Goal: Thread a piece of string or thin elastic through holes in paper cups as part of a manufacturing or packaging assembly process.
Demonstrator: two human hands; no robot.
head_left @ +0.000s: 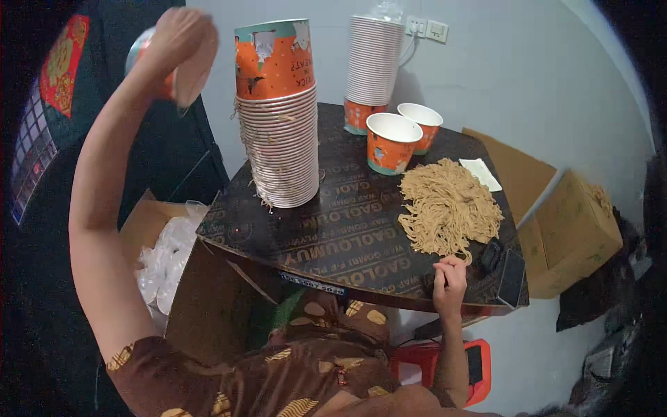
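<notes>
Aloft at upper left, a motion-blurred, orange-printed paper bucket [180,83], partly covered by the wrist, is gripped by the raised left hand [183,33], while the right hand [451,276] is held low, fingers curled, against a tangled heap of soft tan cords [451,208] on the dark tabletop [333,233], any pinched strand being impossible to make out.

Red stool [417,357]; white socket [415,27] on pale wall [507,76]; red-gold poster [64,66]

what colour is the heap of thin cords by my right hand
The tangled heap of thin cords is tan, clearest in the head view.
</notes>
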